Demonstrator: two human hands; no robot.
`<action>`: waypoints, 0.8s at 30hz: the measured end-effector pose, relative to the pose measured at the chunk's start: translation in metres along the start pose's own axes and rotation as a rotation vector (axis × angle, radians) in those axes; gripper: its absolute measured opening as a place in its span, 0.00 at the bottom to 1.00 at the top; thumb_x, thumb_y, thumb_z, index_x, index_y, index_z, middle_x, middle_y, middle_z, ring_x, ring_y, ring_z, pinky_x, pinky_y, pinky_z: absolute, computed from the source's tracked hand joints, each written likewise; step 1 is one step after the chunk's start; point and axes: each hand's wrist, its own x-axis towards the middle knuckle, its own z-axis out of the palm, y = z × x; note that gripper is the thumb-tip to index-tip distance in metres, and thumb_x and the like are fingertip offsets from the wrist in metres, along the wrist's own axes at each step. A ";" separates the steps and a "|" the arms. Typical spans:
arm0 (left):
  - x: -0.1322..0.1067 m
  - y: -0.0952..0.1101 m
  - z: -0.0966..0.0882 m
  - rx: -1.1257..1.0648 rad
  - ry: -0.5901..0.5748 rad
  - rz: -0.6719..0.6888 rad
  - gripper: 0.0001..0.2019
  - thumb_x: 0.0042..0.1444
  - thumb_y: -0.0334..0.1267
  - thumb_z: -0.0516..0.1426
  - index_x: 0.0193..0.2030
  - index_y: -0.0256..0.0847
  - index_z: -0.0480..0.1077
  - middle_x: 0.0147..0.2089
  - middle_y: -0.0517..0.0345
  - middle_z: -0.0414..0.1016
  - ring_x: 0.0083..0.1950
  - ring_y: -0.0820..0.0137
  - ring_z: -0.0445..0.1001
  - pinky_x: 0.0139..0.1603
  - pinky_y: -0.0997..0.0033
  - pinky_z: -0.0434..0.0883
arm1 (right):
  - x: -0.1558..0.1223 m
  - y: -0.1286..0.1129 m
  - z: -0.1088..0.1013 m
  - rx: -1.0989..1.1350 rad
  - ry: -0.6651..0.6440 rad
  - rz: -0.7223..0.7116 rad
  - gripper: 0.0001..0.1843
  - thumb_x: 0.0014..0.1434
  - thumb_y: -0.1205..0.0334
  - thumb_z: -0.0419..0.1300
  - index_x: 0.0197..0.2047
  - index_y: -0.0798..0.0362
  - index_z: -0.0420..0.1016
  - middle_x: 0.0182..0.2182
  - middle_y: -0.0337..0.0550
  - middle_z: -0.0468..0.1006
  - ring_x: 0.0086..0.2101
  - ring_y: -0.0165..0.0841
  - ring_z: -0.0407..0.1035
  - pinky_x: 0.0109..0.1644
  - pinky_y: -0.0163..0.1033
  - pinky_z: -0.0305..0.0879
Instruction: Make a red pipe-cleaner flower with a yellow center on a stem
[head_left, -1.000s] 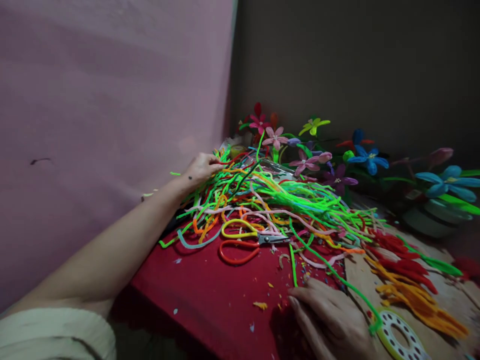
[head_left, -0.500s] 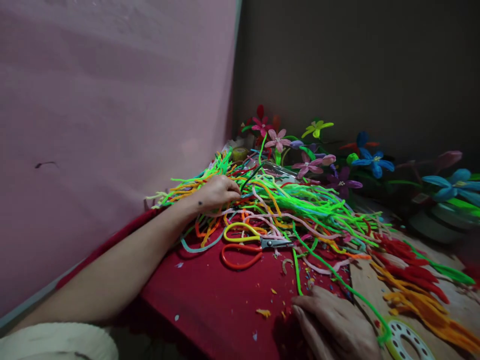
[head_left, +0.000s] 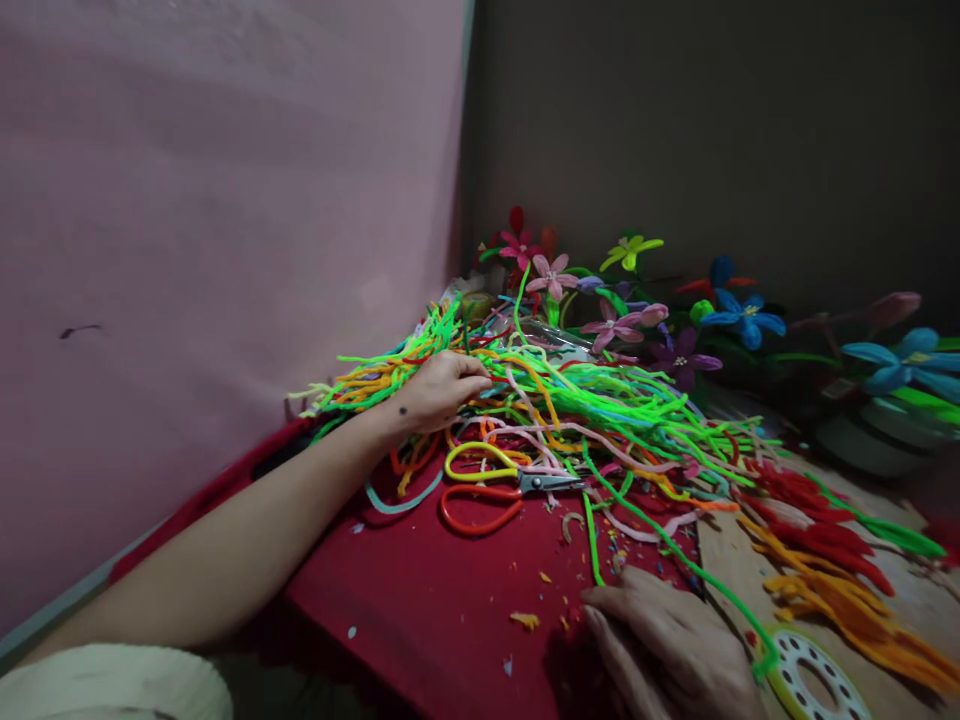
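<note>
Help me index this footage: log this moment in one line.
left hand: at pipe-cleaner pile | right hand: near green pipe cleaner | red-and-yellow-handled scissors: pile's near edge | fuzzy flowers: behind pile

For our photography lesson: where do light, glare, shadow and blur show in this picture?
Head view: back wall dark, green strands vivid; head view: glare on the clear plastic; head view: shadow beside the right hand; head view: the container at right soft, the scissors crisper.

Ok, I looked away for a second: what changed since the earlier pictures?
The left hand moved nearer and rightward over the pile of fuzzy stems; whether it still holds the red stem it pinched is unclear. The right hand and scissors stayed put.
</note>
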 end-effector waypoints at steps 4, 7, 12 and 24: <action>0.001 -0.008 -0.006 -0.160 -0.045 -0.052 0.12 0.53 0.42 0.53 0.27 0.35 0.70 0.20 0.62 0.66 0.22 0.76 0.63 0.23 0.76 0.60 | -0.002 0.000 -0.001 0.010 -0.031 0.016 0.09 0.61 0.68 0.51 0.35 0.54 0.72 0.21 0.42 0.76 0.24 0.31 0.74 0.26 0.33 0.67; 0.002 -0.014 -0.003 -0.222 -0.066 -0.072 0.11 0.51 0.42 0.54 0.25 0.36 0.70 0.20 0.63 0.66 0.22 0.76 0.63 0.23 0.76 0.59 | -0.003 0.000 -0.001 0.022 -0.041 0.025 0.09 0.60 0.68 0.51 0.35 0.55 0.72 0.21 0.42 0.76 0.24 0.31 0.73 0.26 0.33 0.67; 0.001 -0.009 -0.004 -0.238 -0.070 -0.095 0.10 0.49 0.40 0.56 0.31 0.36 0.74 0.23 0.61 0.70 0.23 0.75 0.65 0.24 0.76 0.60 | 0.001 -0.001 -0.001 0.012 -0.017 0.031 0.10 0.61 0.68 0.50 0.34 0.54 0.73 0.19 0.42 0.75 0.22 0.32 0.73 0.24 0.34 0.66; 0.007 -0.034 -0.040 0.519 0.048 -0.211 0.11 0.47 0.35 0.54 0.32 0.42 0.78 0.32 0.54 0.79 0.37 0.63 0.74 0.38 0.70 0.67 | 0.007 -0.002 -0.006 0.002 -0.031 -0.013 0.13 0.62 0.68 0.49 0.31 0.56 0.74 0.19 0.42 0.76 0.23 0.30 0.74 0.24 0.31 0.66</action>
